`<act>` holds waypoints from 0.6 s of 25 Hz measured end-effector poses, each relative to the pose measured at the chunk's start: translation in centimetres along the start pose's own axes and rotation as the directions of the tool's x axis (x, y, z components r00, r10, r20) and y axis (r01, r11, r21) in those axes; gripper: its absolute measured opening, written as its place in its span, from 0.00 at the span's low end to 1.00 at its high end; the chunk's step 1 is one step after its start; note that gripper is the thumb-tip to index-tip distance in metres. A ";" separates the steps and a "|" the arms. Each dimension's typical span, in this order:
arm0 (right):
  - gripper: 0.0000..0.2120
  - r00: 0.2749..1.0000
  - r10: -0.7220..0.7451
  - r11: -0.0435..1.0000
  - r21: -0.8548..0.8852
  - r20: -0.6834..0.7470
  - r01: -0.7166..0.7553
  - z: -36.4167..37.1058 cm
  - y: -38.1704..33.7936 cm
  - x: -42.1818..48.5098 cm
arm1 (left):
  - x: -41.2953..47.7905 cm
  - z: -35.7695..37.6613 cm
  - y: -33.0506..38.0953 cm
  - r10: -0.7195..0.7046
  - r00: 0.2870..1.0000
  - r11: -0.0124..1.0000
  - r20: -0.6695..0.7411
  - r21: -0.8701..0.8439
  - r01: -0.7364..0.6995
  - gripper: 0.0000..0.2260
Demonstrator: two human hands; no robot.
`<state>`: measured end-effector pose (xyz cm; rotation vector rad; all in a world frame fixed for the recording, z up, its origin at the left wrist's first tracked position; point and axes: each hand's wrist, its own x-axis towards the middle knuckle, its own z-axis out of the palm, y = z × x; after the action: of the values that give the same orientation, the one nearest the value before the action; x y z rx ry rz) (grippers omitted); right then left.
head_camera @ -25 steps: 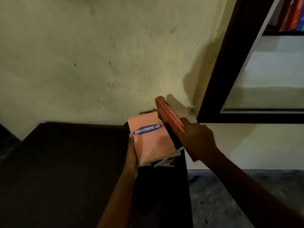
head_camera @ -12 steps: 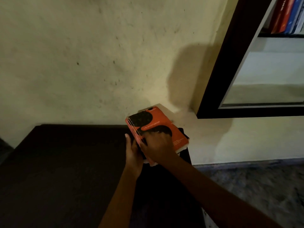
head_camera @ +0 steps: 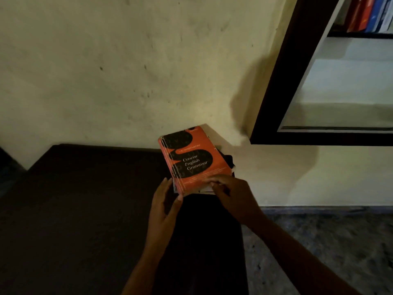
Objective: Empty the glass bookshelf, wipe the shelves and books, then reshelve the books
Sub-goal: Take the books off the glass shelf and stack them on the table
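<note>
Orange and black, the Concise English Grammar book [head_camera: 194, 161] lies face up on top of a small stack of books [head_camera: 229, 161] at the far right corner of a dark table [head_camera: 74, 209], close against the pale wall [head_camera: 127, 71]. From the book, the left hand [head_camera: 163, 201] sits at 7 o'clock, fingers straight and loosely spread, its thumb touching the stack's near corner. At 5 o'clock the right hand [head_camera: 234, 192] lays its fingers [head_camera: 214, 180] on the cover's near right edge; the thumb is hidden, so I cannot tell whether it pinches the book. At 2 o'clock stands the dark-framed glass bookshelf [head_camera: 282, 71], its lower shelf bare and upright books [head_camera: 370, 13] above.
</note>
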<state>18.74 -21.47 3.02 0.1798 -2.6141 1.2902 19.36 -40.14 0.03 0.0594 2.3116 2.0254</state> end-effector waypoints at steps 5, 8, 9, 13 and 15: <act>0.10 0.994 -0.047 0.991 0.130 0.102 0.034 -10.0 2.3 -2.5 | -3.0 5.0 1.6 0.377 0.923 0.884 -0.080 0.329 -0.332 0.20; 0.13 0.996 -0.060 0.996 0.071 0.067 0.055 -18.2 5.2 -3.6 | -3.0 12.4 4.7 0.423 0.905 0.868 -0.044 0.308 -0.390 0.18; 0.11 0.997 -0.075 0.997 0.035 0.023 0.074 -21.2 6.2 -3.7 | -2.5 15.5 5.7 0.444 0.896 0.863 -0.028 0.282 -0.419 0.17; 0.10 0.979 -0.106 0.994 0.020 -0.174 0.111 -31.8 8.9 -2.8 | 1.0 26.4 11.3 0.565 0.825 0.800 0.002 0.244 -0.549 0.19; 0.09 0.962 -0.157 0.986 0.021 -0.223 0.165 -35.9 8.9 -1.4 | 3.0 30.1 14.6 0.591 0.806 0.781 0.014 0.241 -0.577 0.18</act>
<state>23.41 12.51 17.05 0.2365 -2.3378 1.2305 18.43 -8.25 10.51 0.8467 2.8207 1.9636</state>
